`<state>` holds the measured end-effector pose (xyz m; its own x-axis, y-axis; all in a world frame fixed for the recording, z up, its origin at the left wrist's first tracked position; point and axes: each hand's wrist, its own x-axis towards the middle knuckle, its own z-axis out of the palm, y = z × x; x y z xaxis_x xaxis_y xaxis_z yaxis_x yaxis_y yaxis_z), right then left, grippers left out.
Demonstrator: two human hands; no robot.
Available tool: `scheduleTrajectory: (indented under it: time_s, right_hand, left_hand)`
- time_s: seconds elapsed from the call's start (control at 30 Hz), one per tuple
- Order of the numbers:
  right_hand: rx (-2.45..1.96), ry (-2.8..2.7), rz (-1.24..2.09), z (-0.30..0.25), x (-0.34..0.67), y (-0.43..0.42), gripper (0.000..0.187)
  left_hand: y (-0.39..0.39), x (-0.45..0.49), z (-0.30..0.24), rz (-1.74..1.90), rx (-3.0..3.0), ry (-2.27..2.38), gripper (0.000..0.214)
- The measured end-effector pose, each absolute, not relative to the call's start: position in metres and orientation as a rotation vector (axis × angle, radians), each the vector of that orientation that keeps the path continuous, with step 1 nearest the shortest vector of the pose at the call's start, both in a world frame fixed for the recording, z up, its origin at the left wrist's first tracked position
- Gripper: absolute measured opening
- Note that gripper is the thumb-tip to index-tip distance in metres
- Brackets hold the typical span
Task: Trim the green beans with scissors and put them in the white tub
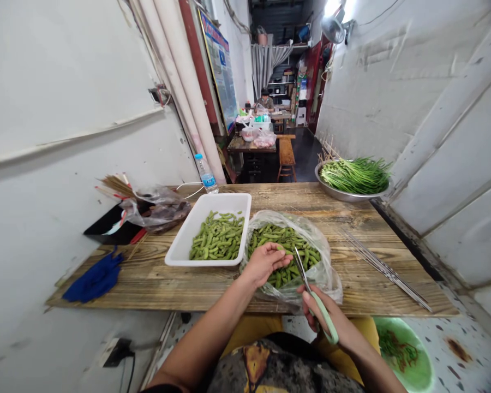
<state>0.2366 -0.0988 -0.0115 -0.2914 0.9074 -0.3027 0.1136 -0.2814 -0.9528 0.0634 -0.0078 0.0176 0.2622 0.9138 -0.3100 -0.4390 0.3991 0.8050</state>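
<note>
My left hand [265, 266] is closed in a pinch over the plastic bag [325, 256]. At its fingertips is a green edamame pod [281, 249], partly hidden by the fingers. My right hand [334, 322] grips scissors [325, 316] with pale green handles. Their blades point up and away, close to the left fingertips. Many more edamame pods [284, 236] fill the open clear bag under both hands. Left of the bag, a white plastic tray [174, 252] holds a layer of pods.
Metal skewers [388, 270] lie on the wooden table [155, 284] at right, below a metal bowl [343, 195] of skewered green stalks. A water bottle [207, 176], black dustpan-like container [117, 226] and blue cloth [94, 278] stand left. A green basin [405, 355] sits on the floor. Someone sits far back.
</note>
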Motion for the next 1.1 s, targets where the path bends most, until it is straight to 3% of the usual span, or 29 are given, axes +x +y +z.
scheduleTrajectory:
  time_s: [0.27, 0.43, 0.57, 0.7, 0.9, 1.1]
  right_hand:
    - [-1.237, -1.219, 1.652, -0.017, 0.226, -0.094, 0.035]
    - [-1.282, -1.150, 1.669, -0.027, 0.222, -0.093, 0.036]
    - [-1.312, -1.177, 1.658, -0.031, 0.227, -0.095, 0.039]
    - [-1.324, -1.182, 1.659, -0.032, 0.228, -0.096, 0.042]
    - [-1.351, -1.250, 1.652, -0.021, 0.227, -0.096, 0.044]
    - [-1.387, -1.331, 1.605, -0.013, 0.233, -0.095, 0.039]
  left_hand:
    - [-0.022, 0.078, 0.011, 1.026, 0.734, 0.941, 0.033]
    - [-0.020, 0.072, 0.007, 1.080, 0.890, 1.057, 0.022]
    - [-0.001, 0.027, 0.013, 1.337, 1.437, 1.659, 0.013]
    - [0.019, -0.004, 0.020, 1.256, 2.019, 2.133, 0.030]
    - [0.034, 0.032, 0.009, 0.831, 2.398, 1.666, 0.020]
    - [0.031, 0.045, 0.012, 0.973, 2.212, 1.668, 0.010]
